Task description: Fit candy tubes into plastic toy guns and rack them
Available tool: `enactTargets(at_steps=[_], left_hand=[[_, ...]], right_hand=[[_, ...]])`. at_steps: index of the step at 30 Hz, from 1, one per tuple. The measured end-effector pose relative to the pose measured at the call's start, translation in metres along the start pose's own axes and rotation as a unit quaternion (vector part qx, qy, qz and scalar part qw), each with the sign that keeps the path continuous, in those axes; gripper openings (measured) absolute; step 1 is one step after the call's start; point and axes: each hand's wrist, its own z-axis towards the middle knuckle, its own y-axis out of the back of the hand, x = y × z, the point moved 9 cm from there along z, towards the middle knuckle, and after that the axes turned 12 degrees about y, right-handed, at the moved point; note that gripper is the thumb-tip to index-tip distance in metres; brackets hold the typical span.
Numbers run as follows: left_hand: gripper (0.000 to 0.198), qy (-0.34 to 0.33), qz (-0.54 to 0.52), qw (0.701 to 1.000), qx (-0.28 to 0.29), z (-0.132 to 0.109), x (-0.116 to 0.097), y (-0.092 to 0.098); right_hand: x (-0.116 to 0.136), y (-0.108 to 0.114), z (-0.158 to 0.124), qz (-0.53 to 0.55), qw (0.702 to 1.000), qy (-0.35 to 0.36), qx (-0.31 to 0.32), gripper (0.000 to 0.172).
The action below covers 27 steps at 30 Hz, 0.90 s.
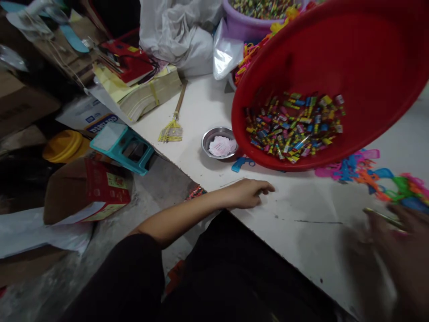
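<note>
My left hand [247,193] rests on the white tabletop near its front edge, fingers apart and a little bent, with nothing in them. Just beyond it is a blue toy gun [240,164], partly under a tilted red basin [365,58]. Small bright-wrapped pieces [298,127] lie heaped in the basin's low side. At the lower right, my right hand [398,237] is blurred; its fingers pinch a thin, shiny, yellowish piece [385,218] whose kind I cannot make out. Colourful plastic toys [365,172] lie in a pile beyond that hand.
A metal bowl [207,150] of small printed papers stands left of the basin. Further left lie a small yellow rake-like item [170,133] and a paper stack [147,96]. Behind is a purple tub [239,22]. A teal stool [122,145] and open carton [67,190] stand on the floor.
</note>
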Motion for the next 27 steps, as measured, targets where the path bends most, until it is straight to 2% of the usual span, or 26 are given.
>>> enactTargets(at_steps=[2,4,5,7,9,11,13,16,19,21,24,27], left_hand=[[0.048,-0.007,-0.072,0.997,0.009,0.011,-0.01,-0.016],[0.054,0.037,-0.195,0.98,-0.005,0.021,-0.007,-0.031],[0.056,0.069,-0.256,0.964,-0.011,0.025,-0.003,-0.039],[0.05,0.132,-0.338,0.932,0.014,0.03,0.006,-0.061],[0.039,0.165,-0.361,0.916,0.054,0.033,0.01,-0.079],[0.034,0.17,-0.378,0.908,0.066,0.035,0.014,-0.086],[0.037,0.177,-0.408,0.894,0.048,0.036,0.023,-0.085],[0.042,0.205,-0.431,0.879,0.016,0.037,0.04,-0.083],[0.041,0.215,-0.426,0.879,0.006,0.039,0.045,-0.084],[0.039,0.21,-0.414,0.886,0.006,0.041,0.042,-0.086],[0.039,0.201,-0.407,0.891,0.013,0.045,0.034,-0.092],[0.041,0.19,-0.416,0.889,0.021,0.046,0.027,-0.097]], right_hand=[[0.017,-0.023,0.011,-0.034,0.993,0.101,0.051,0.042],[0.03,-0.047,0.023,-0.092,0.976,0.178,0.081,0.05],[0.031,-0.056,0.032,-0.122,0.972,0.186,0.08,0.051],[0.026,-0.069,0.051,-0.173,0.967,0.169,0.078,0.052],[0.023,-0.076,0.064,-0.211,0.961,0.153,0.093,0.052],[0.022,-0.078,0.062,-0.231,0.955,0.14,0.12,0.05],[0.028,-0.077,0.044,-0.23,0.952,0.142,0.144,0.047],[0.041,-0.07,0.0,-0.195,0.948,0.187,0.167,0.037],[0.042,-0.054,-0.035,-0.136,0.948,0.227,0.179,0.033],[0.034,-0.038,-0.042,-0.096,0.955,0.228,0.163,0.032],[0.023,-0.009,-0.034,-0.047,0.976,0.193,0.094,0.031],[0.022,0.0,-0.023,-0.076,0.983,0.16,0.053,0.027]])
